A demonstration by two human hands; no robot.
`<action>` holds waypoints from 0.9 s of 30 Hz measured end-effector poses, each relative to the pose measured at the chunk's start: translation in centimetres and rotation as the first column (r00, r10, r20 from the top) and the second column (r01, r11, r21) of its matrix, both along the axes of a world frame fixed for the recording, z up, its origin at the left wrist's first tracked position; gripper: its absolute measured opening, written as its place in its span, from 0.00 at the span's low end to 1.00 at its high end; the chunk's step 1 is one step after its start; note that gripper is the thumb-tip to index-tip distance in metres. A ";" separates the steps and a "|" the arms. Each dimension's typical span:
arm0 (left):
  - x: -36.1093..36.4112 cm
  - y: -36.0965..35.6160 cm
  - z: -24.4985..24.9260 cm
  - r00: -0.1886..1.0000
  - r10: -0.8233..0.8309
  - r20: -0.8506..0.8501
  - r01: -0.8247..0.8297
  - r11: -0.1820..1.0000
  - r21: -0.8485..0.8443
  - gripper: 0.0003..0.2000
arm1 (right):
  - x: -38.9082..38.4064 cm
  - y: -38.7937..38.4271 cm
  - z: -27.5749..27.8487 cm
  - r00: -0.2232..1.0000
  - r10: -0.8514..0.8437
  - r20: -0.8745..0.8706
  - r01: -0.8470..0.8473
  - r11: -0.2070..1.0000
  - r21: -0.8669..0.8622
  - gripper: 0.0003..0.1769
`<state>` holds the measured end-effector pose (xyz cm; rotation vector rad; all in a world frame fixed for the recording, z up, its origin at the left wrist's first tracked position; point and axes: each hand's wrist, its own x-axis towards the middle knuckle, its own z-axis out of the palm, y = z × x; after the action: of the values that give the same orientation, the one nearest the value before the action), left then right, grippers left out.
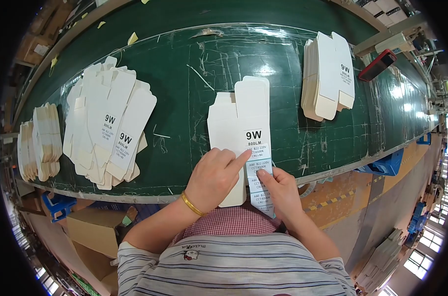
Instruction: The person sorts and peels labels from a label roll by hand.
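**Label pressed onto a flat carton**

A green counter (184,64) stretches away beyond both hands. A fanned pile of cartons (110,128) lies left of the left hand (211,177). The flat carton (229,123) sits under that hand, which is curled narrow with its forefinger pressing down. The right hand (283,192), touching it, pinches the label strip (258,193).
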<state>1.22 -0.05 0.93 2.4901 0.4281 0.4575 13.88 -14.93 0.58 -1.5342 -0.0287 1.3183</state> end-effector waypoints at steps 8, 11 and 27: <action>0.0 0.2 -0.2 0.999 -0.038 -0.015 0.038 0.998 0.043 0.21 | -1.0 -3.2 0.0 0.978 0.191 0.089 -0.189 0.981 -0.038 0.13; 0.4 0.1 -0.4 0.998 -0.054 -0.046 0.060 0.989 0.137 0.20 | -1.2 -4.7 0.7 0.989 0.145 0.000 -0.145 0.989 -0.008 0.13; 0.4 -1.7 0.3 0.991 -0.130 -0.025 0.128 0.898 0.421 0.12 | -0.9 -8.9 0.2 0.983 0.035 0.179 -0.078 0.968 0.239 0.12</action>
<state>1.66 -1.72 1.24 2.9128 0.1694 0.5478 13.02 -23.81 0.81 -1.4390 -0.3373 1.1736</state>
